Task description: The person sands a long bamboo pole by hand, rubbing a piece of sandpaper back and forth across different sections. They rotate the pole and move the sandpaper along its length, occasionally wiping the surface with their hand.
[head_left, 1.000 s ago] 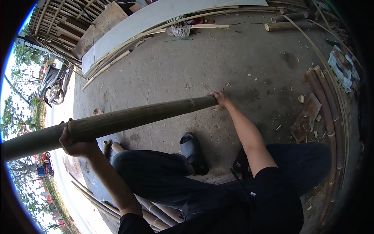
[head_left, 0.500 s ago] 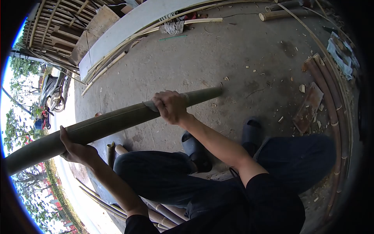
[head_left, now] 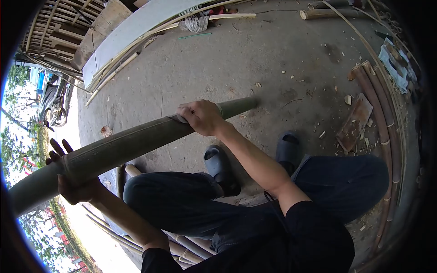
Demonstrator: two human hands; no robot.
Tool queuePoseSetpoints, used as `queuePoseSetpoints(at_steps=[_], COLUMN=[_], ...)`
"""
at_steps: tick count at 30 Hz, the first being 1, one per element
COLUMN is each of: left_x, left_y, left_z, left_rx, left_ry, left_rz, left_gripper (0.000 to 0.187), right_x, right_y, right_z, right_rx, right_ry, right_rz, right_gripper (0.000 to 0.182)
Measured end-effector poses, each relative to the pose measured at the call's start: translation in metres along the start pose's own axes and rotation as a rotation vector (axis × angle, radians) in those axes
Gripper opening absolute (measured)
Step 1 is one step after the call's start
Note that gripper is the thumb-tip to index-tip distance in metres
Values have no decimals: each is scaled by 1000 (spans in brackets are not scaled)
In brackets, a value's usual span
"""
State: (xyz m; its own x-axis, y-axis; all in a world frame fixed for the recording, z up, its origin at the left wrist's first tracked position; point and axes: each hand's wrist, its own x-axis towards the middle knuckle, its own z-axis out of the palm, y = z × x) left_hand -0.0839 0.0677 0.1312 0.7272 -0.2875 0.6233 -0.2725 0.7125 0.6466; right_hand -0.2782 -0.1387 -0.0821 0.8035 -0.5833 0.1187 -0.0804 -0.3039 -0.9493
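Note:
A thick green bamboo pole (head_left: 132, 144) slants across in front of me, its left end running out of view and its right end low over the floor. My left hand (head_left: 77, 189) cradles it from beneath near a joint ring, thumb on the near side and fingertips showing beyond the far side. Farther right, my right hand (head_left: 202, 118) is closed over the top of the pole. A thin dark grey piece (head_left: 177, 118) sticks out beside its curled fingers; what it is I cannot make out. A fine line runs along the pole between the hands.
Long brown bamboo poles (head_left: 386, 136) lie to the right, beside a flat worn board (head_left: 355, 123) and scattered chips. More bamboo (head_left: 334, 14) is at the back right. Strips edge a pale sheet (head_left: 123, 41) at the upper left. Cut bamboo (head_left: 186, 252) lies below my leg.
My left hand has turned and slid under the pole, so its fingertips now show on the far side. The pole's left part sits slightly lower in view. My right hand keeps its place on the pole.

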Motion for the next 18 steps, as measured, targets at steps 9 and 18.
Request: queuePoseSetpoints(at_steps=[9,18], left_x=[14,23], left_y=[-2,-6], left_z=[-13,-66], left_rx=[359,344], left_ry=[389,477], left_rz=[-187,-309], left_gripper=[37,35], right_x=[7,-14], right_y=[81,214], right_z=[20,-2], right_rx=[-22,-259], right_ry=[384,446], right_rz=[-254,-170], right_gripper=[44,47])
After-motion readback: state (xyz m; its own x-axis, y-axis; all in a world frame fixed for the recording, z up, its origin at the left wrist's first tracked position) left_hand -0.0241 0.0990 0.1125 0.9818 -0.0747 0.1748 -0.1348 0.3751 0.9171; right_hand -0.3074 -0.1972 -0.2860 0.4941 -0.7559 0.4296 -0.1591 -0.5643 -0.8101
